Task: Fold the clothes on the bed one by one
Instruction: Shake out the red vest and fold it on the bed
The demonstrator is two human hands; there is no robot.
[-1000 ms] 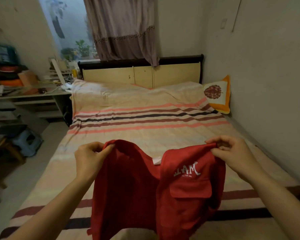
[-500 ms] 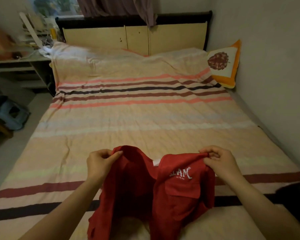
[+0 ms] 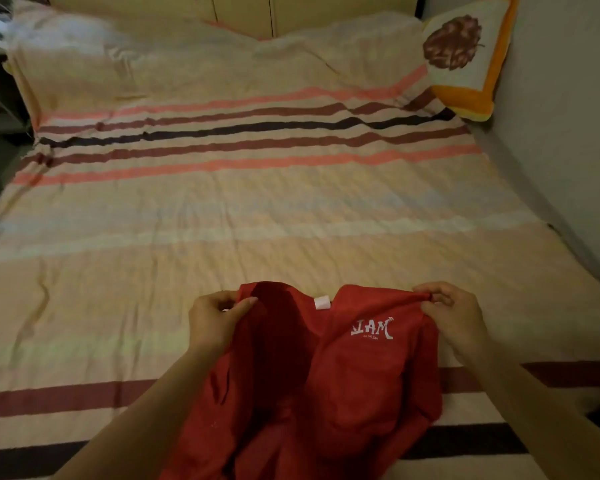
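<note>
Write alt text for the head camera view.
Two bare hands, left hand and right hand, pinch the top corners of a red fabric shirt with white lettering over a striped bedspread; an orange-edged pillow leans at the far right.

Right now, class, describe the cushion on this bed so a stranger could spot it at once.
Start at the striped bedspread and follow it to the far right corner, against the wall. The cushion leans there, white with an orange border and a brown fruit-like print, unlike the plain pale pillows beside it.
</note>
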